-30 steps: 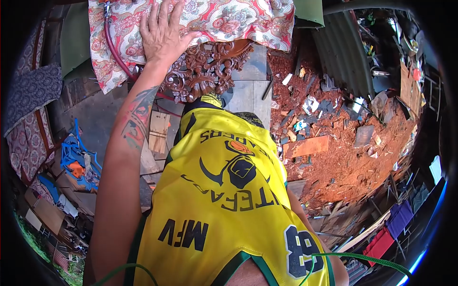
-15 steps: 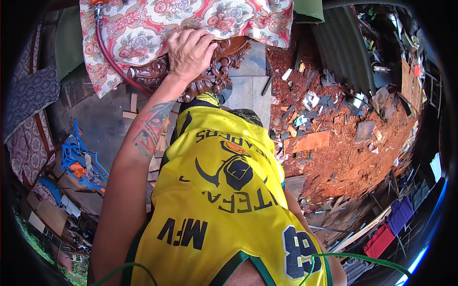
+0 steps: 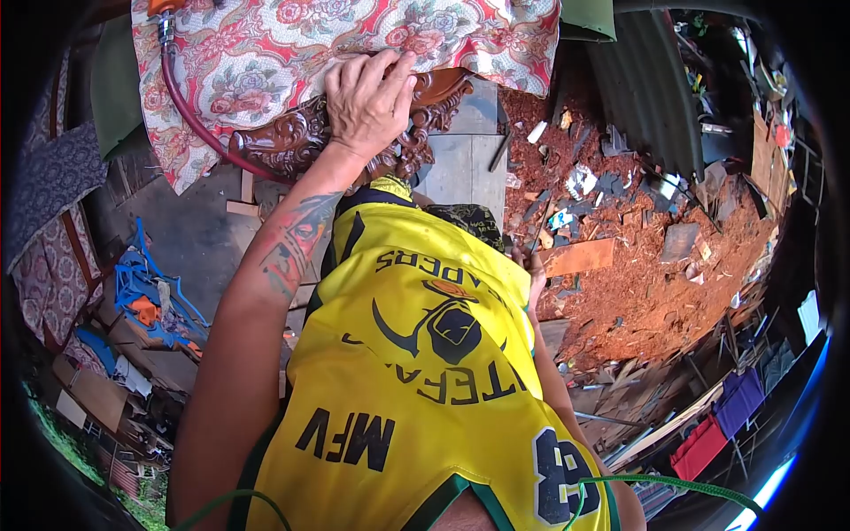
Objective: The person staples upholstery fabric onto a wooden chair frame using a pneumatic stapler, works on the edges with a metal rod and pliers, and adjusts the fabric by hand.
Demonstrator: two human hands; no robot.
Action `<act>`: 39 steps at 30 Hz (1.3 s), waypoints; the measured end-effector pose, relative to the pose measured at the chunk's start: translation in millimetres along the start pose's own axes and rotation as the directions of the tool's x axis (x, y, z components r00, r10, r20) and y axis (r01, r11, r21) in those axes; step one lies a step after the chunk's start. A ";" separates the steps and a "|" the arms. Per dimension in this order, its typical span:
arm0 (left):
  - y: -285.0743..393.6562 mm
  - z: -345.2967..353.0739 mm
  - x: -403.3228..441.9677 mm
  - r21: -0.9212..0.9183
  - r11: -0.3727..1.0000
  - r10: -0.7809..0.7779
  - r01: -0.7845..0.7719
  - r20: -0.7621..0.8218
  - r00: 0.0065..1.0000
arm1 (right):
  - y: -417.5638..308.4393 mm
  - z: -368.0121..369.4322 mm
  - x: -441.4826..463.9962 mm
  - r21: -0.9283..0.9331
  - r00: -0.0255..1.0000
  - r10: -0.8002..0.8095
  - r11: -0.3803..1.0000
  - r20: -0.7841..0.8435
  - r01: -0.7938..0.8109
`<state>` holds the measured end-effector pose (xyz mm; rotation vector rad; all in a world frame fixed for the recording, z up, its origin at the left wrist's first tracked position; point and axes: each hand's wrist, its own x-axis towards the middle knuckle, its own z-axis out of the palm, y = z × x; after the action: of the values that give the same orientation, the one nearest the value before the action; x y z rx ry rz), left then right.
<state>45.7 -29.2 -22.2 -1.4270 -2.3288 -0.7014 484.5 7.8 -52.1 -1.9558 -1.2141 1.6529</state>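
My left hand (image 3: pixel 370 104) lies palm down with its fingers apart, across the front edge of a floral red-and-white fabric (image 3: pixel 266 62) and the carved brown wood (image 3: pixel 283 137) below it. The wood is glossy, with scrolled shapes, and is partly hidden by the hand. Beside my hip, my right hand (image 3: pixel 533 267) shows only in part, its fingers curled together. What it holds, if anything, is too small to make out.
A dark red hose (image 3: pixel 190 111) with an orange fitting (image 3: pixel 165 6) runs over the fabric toward my body. Blue straps (image 3: pixel 142 274) lie on the floor at left. Reddish sawdust with scraps (image 3: pixel 620 310) and a corrugated sheet (image 3: pixel 651 88) are at right.
My left hand has moved right and down from flat on the fabric to its edge at the carved wood. The fabric and hose have shifted left. My right hand has come into view beside my hip.
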 end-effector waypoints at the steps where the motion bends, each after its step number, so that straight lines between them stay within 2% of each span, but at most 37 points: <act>1: 1.0 1.1 -1.3 0.008 1.000 -0.006 0.006 0.023 1.000 | -28.2 10.5 -1.6 -0.258 0.994 -0.106 0.961 -0.015 0.099; 2: 1.2 1.4 -1.7 0.008 1.000 -0.008 0.008 0.021 1.000 | -49.2 17.6 -1.9 -0.260 0.994 -0.108 0.960 -0.014 0.101; 4: 0.7 2.1 -2.7 0.012 1.000 0.005 -0.006 0.072 0.997 | -75.6 29.4 2.7 -0.320 0.975 -0.217 0.922 0.044 0.220; 5: 0.5 2.1 -3.5 0.012 1.000 0.001 -0.002 0.072 0.997 | -80.1 35.7 8.3 -0.263 0.973 -0.229 0.937 0.037 0.231; 8: -1.2 2.8 -5.0 -0.014 1.000 0.002 -0.001 0.095 0.995 | -113.1 61.0 8.2 -0.255 0.974 -0.218 0.940 0.061 0.226; 9: -2.2 2.9 -7.1 -0.017 1.000 0.005 -0.003 0.104 0.995 | -117.0 66.3 10.6 -0.188 0.970 -0.223 0.953 0.098 0.238; 11: -2.8 2.6 -6.9 -0.019 1.000 0.008 -0.006 0.111 0.994 | -125.0 72.9 8.2 -0.205 0.965 -0.237 0.945 0.111 0.255; 17: -2.1 4.4 -9.0 -0.010 1.000 -0.001 0.002 0.161 0.987 | -118.6 69.7 6.6 -0.211 0.959 -0.241 0.940 0.151 0.269; 19: -3.6 5.4 -7.8 -0.013 0.998 0.055 -0.054 0.177 0.983 | -116.7 68.3 8.6 -0.224 0.966 -0.223 0.943 0.129 0.248; 24: -2.1 3.2 -6.9 0.005 0.998 0.063 -0.065 0.200 0.978 | -128.5 74.6 6.1 -0.210 0.967 -0.228 0.946 0.111 0.247; 29: -1.6 0.6 -3.9 -0.054 0.998 0.039 -0.029 0.210 0.977 | -135.3 86.4 8.6 -0.138 0.957 -0.251 0.953 0.146 0.271; 36: 0.1 2.9 -6.4 -0.096 0.995 0.045 -0.027 0.188 0.981 | -141.9 94.1 2.9 -0.133 0.947 -0.282 0.944 0.154 0.303; 39: 3.6 4.6 -9.6 -0.040 0.999 0.020 -0.012 0.204 0.979 | -141.1 93.1 3.0 -0.134 0.956 -0.258 0.952 0.141 0.277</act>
<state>53.2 -32.3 -30.1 -1.6014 -2.4656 -0.6253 342.6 67.9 17.4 -1.6986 -1.6170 1.5980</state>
